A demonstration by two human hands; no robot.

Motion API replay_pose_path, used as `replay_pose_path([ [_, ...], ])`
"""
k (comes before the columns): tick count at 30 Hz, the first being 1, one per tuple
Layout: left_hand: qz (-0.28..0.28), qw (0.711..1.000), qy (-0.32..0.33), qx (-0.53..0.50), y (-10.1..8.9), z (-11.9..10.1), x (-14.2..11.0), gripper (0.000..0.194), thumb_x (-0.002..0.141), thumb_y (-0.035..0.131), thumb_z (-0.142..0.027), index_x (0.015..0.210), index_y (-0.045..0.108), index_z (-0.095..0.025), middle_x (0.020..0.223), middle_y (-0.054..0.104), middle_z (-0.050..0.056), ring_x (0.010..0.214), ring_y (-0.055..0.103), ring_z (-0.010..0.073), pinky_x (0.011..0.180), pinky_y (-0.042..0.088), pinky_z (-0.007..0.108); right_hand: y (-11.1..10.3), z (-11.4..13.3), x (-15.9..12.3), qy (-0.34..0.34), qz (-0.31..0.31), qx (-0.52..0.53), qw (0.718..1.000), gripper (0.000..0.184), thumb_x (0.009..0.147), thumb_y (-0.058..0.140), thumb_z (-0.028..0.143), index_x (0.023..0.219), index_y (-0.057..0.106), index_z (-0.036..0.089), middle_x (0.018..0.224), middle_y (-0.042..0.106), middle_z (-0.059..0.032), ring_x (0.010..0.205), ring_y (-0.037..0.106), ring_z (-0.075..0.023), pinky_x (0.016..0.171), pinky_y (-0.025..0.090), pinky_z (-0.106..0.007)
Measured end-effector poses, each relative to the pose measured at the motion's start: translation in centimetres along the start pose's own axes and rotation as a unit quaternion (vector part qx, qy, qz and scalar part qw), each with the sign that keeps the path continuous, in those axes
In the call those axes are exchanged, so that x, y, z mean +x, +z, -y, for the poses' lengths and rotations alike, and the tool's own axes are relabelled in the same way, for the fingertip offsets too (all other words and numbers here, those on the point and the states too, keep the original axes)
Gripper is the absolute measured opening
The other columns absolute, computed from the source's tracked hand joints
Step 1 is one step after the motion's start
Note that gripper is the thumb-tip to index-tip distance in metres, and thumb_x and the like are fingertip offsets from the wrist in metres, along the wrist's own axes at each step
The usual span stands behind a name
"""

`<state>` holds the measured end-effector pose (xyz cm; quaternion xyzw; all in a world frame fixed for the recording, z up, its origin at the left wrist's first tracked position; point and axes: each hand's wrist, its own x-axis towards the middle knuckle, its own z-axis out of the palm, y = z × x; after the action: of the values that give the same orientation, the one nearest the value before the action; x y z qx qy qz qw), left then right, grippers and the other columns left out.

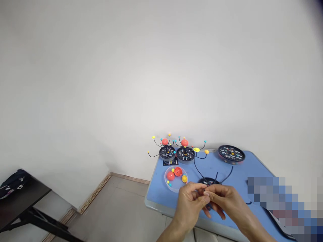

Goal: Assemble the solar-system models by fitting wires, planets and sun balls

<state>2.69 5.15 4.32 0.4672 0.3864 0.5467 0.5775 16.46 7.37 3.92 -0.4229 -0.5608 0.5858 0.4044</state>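
Observation:
My left hand (188,203) and my right hand (227,199) meet over the near part of the blue table, fingertips pinched together. Whatever lies between the fingers is small and mostly hidden by them. Just behind them is a round black base (210,180), partly covered by my hands. Thin black curved rods (227,175) rise around it, one long rod reaching up to the left. Left of my hands, a clear round dish (176,185) holds red half-balls (171,175), an orange-yellow piece (184,178) and small yellow and blue balls.
Two planet models (167,153) (185,154) with coloured balls on curved arms stand at the back left of the blue table (156,191). A round black-topped case (231,154) lies at the back right. A dark table (25,201) stands far left. A blurred-out patch covers the right edge.

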Motion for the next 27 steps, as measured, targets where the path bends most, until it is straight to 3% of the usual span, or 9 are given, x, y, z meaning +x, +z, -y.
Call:
replay_pose_path([
  [3,-0.02,0.999,0.02,-0.017,0.5,0.8,0.4,0.052,0.062,0.085,-0.051,0.093,0.074,-0.011,0.079,0.059,0.002,0.054,0.063,0.0119,0.044,0.053,0.022,-0.1,-1.0,0.2,0.008,-0.067,0.011,0.998,0.037,0.072,0.069,0.057,0.073,0.061,0.021,0.043,0.052,0.0063,0.034,0.044,-0.0113,0.035,0.031,-0.022],
  [5,-0.027,0.999,0.034,-0.014,0.7,0.9,0.9,0.046,0.063,0.085,-0.048,0.088,0.076,-0.011,0.085,0.059,0.004,0.053,0.062,0.0106,0.043,0.053,0.022,-0.3,-0.9,0.5,0.006,-0.077,0.005,0.997,0.039,0.069,0.071,0.058,0.07,0.059,0.022,0.045,0.054,0.0052,0.035,0.047,-0.0125,0.036,0.034,-0.024],
  [9,-0.029,0.997,0.065,0.02,0.7,-0.3,2.7,0.033,0.066,0.081,-0.041,0.082,0.077,-0.013,0.087,0.059,0.003,0.056,0.061,0.0101,0.045,0.054,0.022,-1.0,1.3,1.7,-0.035,-0.05,-0.028,0.998,0.036,0.073,0.07,0.054,0.066,0.063,0.02,0.052,0.059,0.002,0.045,0.052,-0.0133,0.046,0.042,-0.026],
  [13,-0.019,0.997,0.069,0.037,0.5,-2.2,5.4,0.026,0.069,0.078,-0.035,0.083,0.075,-0.013,0.075,0.063,0.002,0.056,0.061,0.0108,0.051,0.054,0.024,-2.0,3.8,3.4,-0.095,-0.06,-0.11,0.988,0.04,0.077,0.061,0.058,0.077,0.071,0.019,0.057,0.064,-0.0006,0.048,0.055,-0.0157,0.048,0.045,-0.028],
  [15,-0.018,0.998,0.05,0.013,0.4,-2.6,6.7,0.029,0.068,0.079,-0.035,0.082,0.073,-0.012,0.068,0.062,0.0,0.053,0.061,0.0114,0.053,0.055,0.025,-2.7,4.1,3.9,-0.13,-0.104,-0.191,0.967,0.042,0.081,0.055,0.058,0.085,0.074,0.02,0.062,0.067,-0.003,0.051,0.059,-0.0183,0.05,0.047,-0.03],
  [19,-0.052,0.998,0.004,-0.028,0.2,-1.7,8.5,0.037,0.056,0.086,-0.039,0.073,0.068,-0.012,0.062,0.061,-0.002,0.05,0.063,0.0129,0.053,0.054,0.027,-4.1,2.3,3.4,-0.202,-0.221,-0.362,0.883,0.043,0.088,0.049,0.06,0.086,0.073,0.024,0.081,0.074,-0.008,0.058,0.063,-0.0206,0.053,0.048,-0.032],
  [23,-0.05,0.997,-0.037,-0.042,0.3,0.4,9.5,0.04,0.05,0.088,-0.041,0.066,0.065,-0.013,0.054,0.06,-0.002,0.049,0.062,0.0136,0.053,0.054,0.028,-4.4,-0.4,2.5,-0.222,-0.201,-0.446,0.844,0.048,0.089,0.048,0.065,0.092,0.073,0.025,0.091,0.076,-0.0084,0.072,0.068,-0.0241,0.061,0.052,-0.035],
  [27,-0.049,0.996,-0.057,-0.043,0.9,1.9,9.9,0.037,0.05,0.088,-0.039,0.065,0.065,-0.014,0.054,0.061,-0.003,0.049,0.06,0.0126,0.055,0.054,0.029,-4.3,-1.2,2.7,-0.26,-0.198,-0.469,0.821,0.053,0.096,0.038,0.063,0.085,0.073,0.025,0.089,0.075,-0.0094,0.081,0.069,-0.0253,0.068,0.053,-0.036],
])
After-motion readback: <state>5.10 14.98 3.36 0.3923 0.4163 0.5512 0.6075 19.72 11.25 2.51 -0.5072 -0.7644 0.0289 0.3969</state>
